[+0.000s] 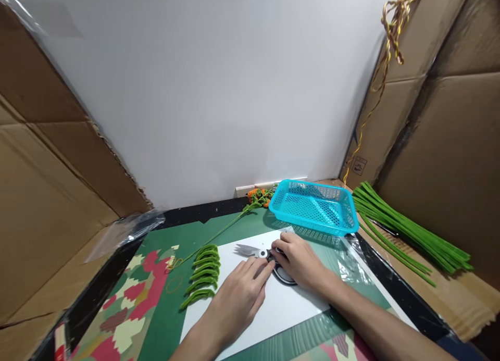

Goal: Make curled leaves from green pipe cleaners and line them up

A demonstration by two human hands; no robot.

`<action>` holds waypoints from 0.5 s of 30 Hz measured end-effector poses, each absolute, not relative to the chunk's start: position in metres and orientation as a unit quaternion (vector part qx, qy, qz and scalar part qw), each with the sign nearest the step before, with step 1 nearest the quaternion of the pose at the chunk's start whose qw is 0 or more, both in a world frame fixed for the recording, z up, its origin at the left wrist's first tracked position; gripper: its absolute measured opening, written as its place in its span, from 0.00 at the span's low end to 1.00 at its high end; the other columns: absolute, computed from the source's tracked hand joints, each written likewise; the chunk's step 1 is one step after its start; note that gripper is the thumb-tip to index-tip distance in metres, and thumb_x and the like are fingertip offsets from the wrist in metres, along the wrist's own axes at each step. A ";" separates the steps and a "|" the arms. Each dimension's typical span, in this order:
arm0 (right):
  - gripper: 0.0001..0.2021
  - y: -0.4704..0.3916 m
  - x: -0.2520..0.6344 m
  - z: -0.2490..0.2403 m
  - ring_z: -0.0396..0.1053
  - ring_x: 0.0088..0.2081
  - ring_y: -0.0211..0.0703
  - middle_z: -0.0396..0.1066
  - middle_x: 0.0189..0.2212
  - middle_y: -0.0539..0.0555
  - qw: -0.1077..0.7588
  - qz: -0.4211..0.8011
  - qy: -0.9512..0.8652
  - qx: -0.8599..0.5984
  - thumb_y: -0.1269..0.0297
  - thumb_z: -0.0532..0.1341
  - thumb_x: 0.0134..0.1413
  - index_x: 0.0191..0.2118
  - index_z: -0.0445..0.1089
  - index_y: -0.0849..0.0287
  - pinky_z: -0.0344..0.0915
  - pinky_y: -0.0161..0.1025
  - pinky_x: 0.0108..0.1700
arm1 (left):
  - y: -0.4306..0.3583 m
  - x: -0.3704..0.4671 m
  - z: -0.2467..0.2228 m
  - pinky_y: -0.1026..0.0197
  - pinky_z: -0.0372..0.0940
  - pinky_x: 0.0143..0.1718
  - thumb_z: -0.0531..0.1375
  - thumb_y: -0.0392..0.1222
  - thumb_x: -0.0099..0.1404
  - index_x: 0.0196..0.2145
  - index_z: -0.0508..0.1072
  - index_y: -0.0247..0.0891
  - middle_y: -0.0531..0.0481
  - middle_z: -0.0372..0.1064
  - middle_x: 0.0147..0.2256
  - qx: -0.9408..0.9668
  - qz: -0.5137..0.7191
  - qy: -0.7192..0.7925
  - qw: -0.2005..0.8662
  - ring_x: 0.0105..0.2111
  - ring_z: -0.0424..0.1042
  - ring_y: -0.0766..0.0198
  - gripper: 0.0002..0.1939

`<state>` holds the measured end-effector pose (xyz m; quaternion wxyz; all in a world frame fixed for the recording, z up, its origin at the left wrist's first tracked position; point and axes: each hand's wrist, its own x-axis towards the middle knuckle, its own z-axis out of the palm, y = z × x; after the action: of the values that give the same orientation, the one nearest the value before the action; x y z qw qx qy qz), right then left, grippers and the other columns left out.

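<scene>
A pair of scissors [246, 250] with black handles and a white pivot lies over a white sheet [273, 314], its blades slightly apart and pointing left. Closed around the upper handle is my right hand [299, 257]; the lower handle loop shows below it. My left hand [242, 290] rests beside the pivot, fingers bent and tips close to the handles. Whatever those fingertips pinch is hidden. Several short, curved green fuzzy stem pieces [205, 270] lie in a column left of my left hand, over the sheet's edge.
A blue perforated basket [312, 228] stands at the back right. Long green fuzzy stems [414, 228] lie on cardboard at the right. An orange flower [258, 194] with a thin green stem lies behind the sheet. Cardboard walls [50, 158] flank the table.
</scene>
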<state>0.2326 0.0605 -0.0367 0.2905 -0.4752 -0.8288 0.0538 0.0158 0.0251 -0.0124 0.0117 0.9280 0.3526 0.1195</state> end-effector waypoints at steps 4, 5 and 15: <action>0.09 0.064 0.227 -0.043 0.69 0.37 0.44 0.71 0.33 0.53 0.272 0.005 -0.834 -0.480 0.71 0.61 0.71 0.36 0.75 0.58 0.58 0.39 0.37 | 0.024 0.015 -0.015 0.44 0.73 0.52 0.55 0.26 0.69 0.62 0.70 0.40 0.41 0.74 0.54 0.925 0.124 0.358 0.007 0.52 0.74 0.47 0.26; 0.09 0.064 0.226 -0.044 0.69 0.36 0.44 0.71 0.33 0.52 0.269 -0.004 -0.835 -0.480 0.71 0.62 0.71 0.36 0.74 0.58 0.57 0.39 0.36 | 0.024 0.014 -0.015 0.44 0.74 0.52 0.55 0.25 0.69 0.61 0.71 0.40 0.41 0.74 0.54 0.925 0.123 0.359 0.006 0.52 0.74 0.47 0.25; 0.06 0.068 0.228 -0.045 0.70 0.34 0.42 0.72 0.31 0.50 0.272 -0.053 -0.848 -0.452 0.73 0.64 0.66 0.36 0.71 0.57 0.56 0.37 0.33 | 0.031 0.030 -0.018 0.42 0.75 0.59 0.55 0.25 0.67 0.58 0.74 0.38 0.38 0.73 0.59 0.918 0.219 0.331 0.002 0.59 0.74 0.47 0.25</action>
<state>0.2282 0.0684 -0.0453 0.2717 -0.4518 -0.8481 -0.0527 0.0301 0.0311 -0.0178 0.0019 0.9177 0.3312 0.2194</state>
